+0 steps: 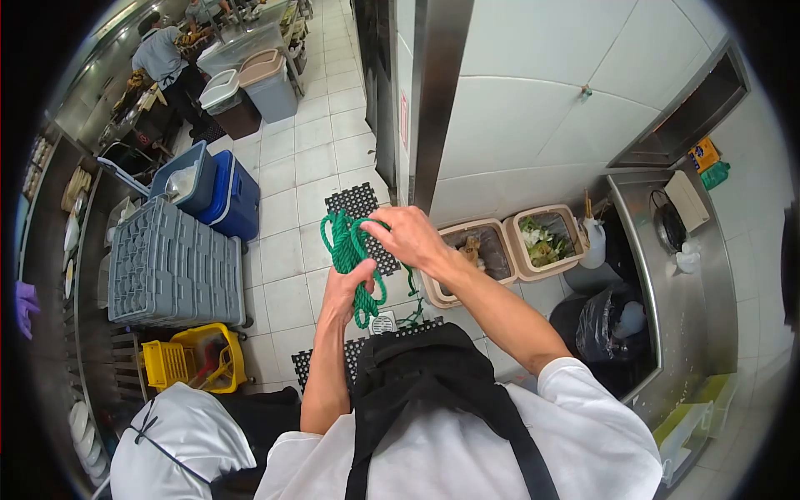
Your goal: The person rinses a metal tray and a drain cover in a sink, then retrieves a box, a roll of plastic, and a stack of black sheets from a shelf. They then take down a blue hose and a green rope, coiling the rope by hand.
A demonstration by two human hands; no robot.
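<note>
A green rope (pixel 343 243), gathered in a bundle of loops, is held in front of my black apron. My left hand (pixel 348 287) grips the lower part of the bundle, thumb across the strands. Higher up and to the right, my right hand (pixel 406 236) is closed on a strand near the top of the loops. A loose tail of the rope hangs below my right hand toward the floor drain (pixel 382 322), beside the black perforated mats (pixel 354 200).
Two beige bins with food scraps (pixel 508 275) stand right, before a steel counter (pixel 683 333). At left are stacked grey racks (pixel 175 267), a blue bin (pixel 236 200) and a yellow mop bucket (pixel 233 350). One person (pixel 179 433) is close at lower left; others work far back.
</note>
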